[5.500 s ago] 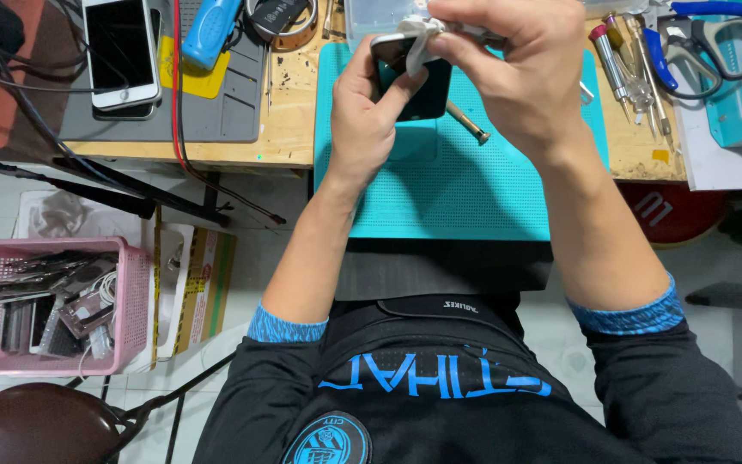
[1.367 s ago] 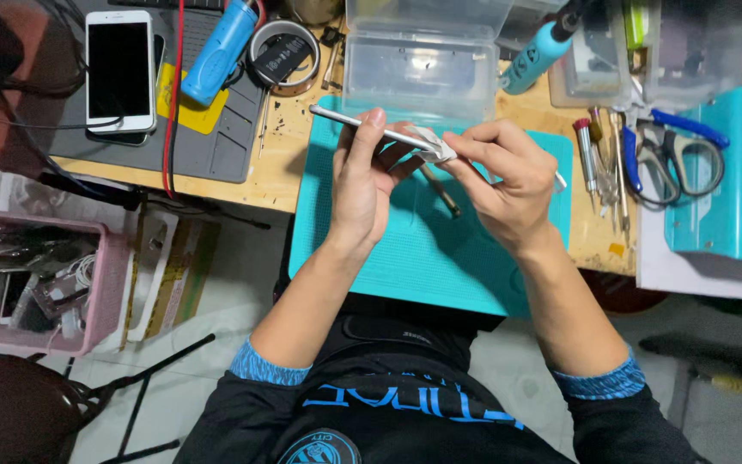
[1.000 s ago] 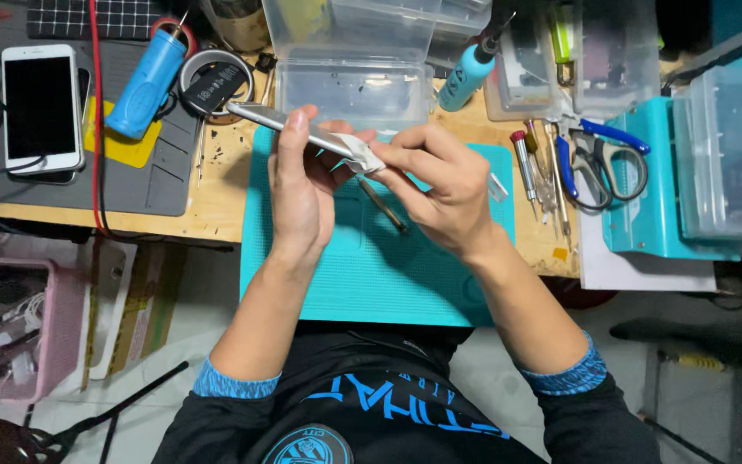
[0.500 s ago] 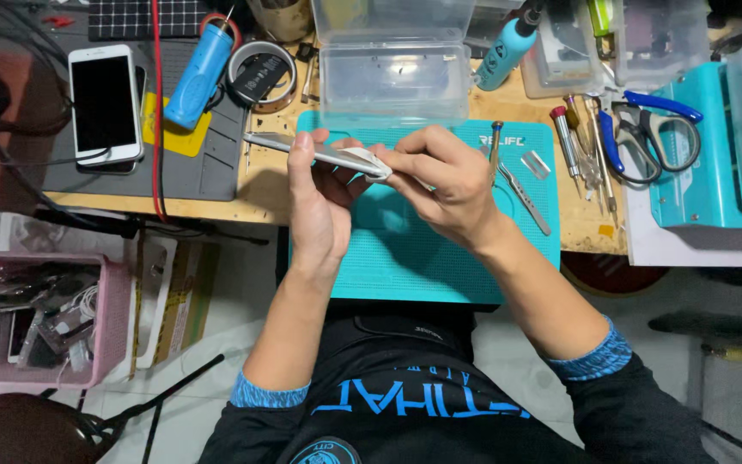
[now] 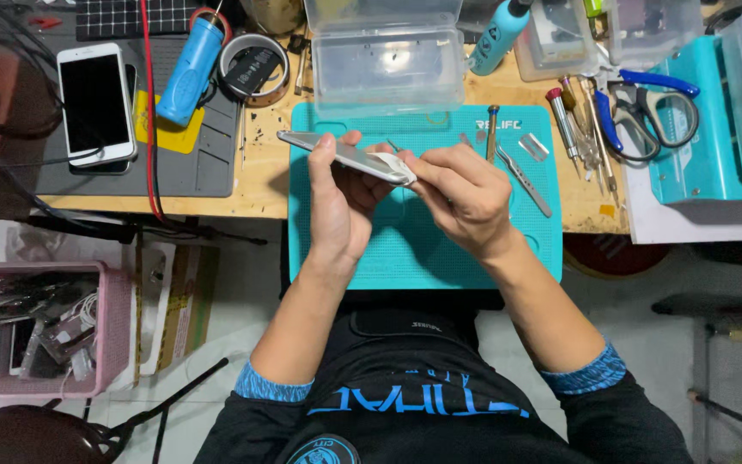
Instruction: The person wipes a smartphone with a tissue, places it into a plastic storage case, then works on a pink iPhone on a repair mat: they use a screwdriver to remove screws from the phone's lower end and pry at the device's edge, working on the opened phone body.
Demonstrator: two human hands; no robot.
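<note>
The left hand [image 5: 337,202] is gripping a slim silver phone [image 5: 345,157] edge-up over the teal mat [image 5: 422,258]; the right hand's [image 5: 461,193] fingers [image 5: 418,163] are pinching a small white piece [image 5: 405,174], unclear what, at the phone's three-o'clock end.

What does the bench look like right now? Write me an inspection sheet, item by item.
Surface: wooden bench with a teal work mat and a grey mat.
Job's things: slim silver phone, held edge-on above the teal mat.
Clutter: white phone, blue bottle, tape roll, clear plastic box, tweezers, screwdrivers, blue-handled scissors.
Hands: left hand grips the silver phone; right hand pinches its near end.
Cables: red cable across the grey mat; dark cables at far left.
Surroundings: pink basket of parts on the floor, brown stool.
</note>
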